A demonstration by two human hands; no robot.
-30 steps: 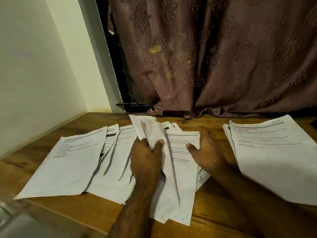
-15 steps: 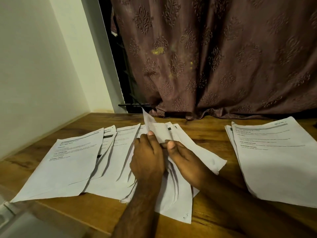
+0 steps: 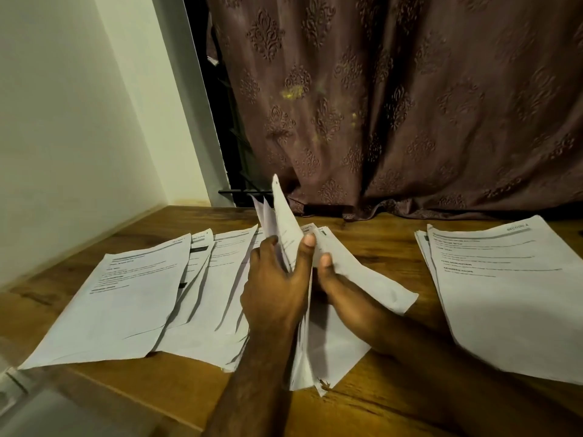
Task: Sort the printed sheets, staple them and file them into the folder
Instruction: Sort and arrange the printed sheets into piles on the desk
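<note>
White printed sheets lie fanned over the wooden table [image 3: 372, 402]. My left hand [image 3: 277, 288] grips a few lifted sheets [image 3: 284, 216], thumb on their near face, so they stand nearly upright at the centre. My right hand [image 3: 344, 294] sits just to the right, thumb raised, fingers under a sheet [image 3: 362, 272] that lies slanting to the right. A spread of sheets [image 3: 138, 298] covers the left side. A separate stack of sheets [image 3: 508, 288] lies at the right. No stapler or folder can be made out.
A brown patterned curtain [image 3: 394, 105] hangs behind the table's far edge. A pale wall [image 3: 69, 121] bounds the left side. A blurred pale object [image 3: 19, 392] shows at the lower left corner, below the table's front edge.
My left hand has raised its sheets from nearly flat to almost upright. My right hand moved left, from resting on the pile to under a sheet beside my left hand.
</note>
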